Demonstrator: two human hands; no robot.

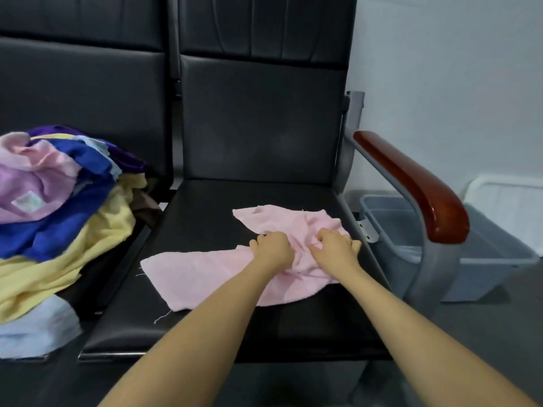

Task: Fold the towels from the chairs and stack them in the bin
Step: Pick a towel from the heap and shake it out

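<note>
A pink towel [199, 277] lies crumpled on the black seat [205, 207] of the right-hand chair. My left hand [271, 248] and my right hand [335, 245] sit side by side on its bunched middle, fingers curled into the cloth. One end of the towel spreads toward the seat's front left, the other toward the back. A heap of towels [58, 201] in pink, blue, purple, yellow and light blue covers the left chair. The grey bin [496, 254] stands on the floor to the right, behind the armrest.
A red-brown armrest [417, 186] on a grey metal frame rises between the seat and the bin. The black chair backs [258, 118] stand behind. A white wall is at the right, with a white object [505, 198] behind the bin.
</note>
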